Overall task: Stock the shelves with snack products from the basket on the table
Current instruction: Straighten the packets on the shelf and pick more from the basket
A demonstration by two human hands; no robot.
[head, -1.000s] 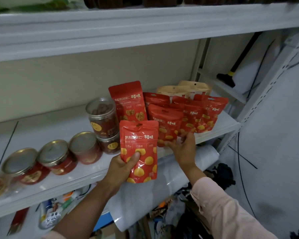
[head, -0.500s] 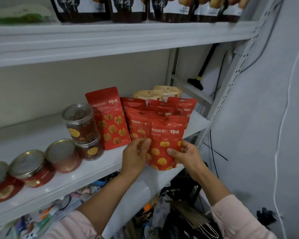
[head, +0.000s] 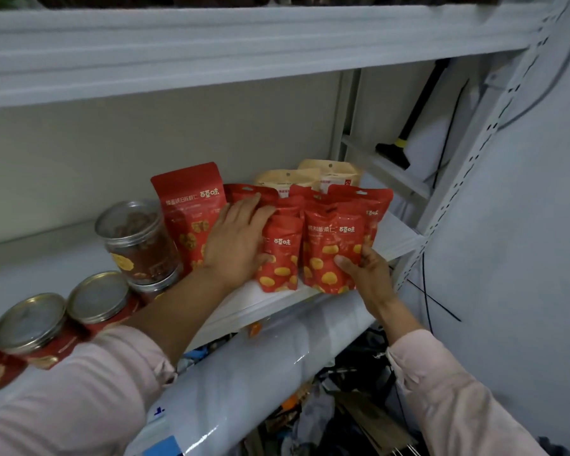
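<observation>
Red pouch [head: 330, 240] upright, label outward, right hand [head: 369, 278] pinching it, left hand [head: 234, 245] flat

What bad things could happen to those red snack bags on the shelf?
The front red pouch, pinched by the right hand, stands near the shelf edge; it might slide off once released. The left hand presses flat on the packed pouches, so a push could topple them. The left forearm passes close to the stacked jars and might knock them.
</observation>
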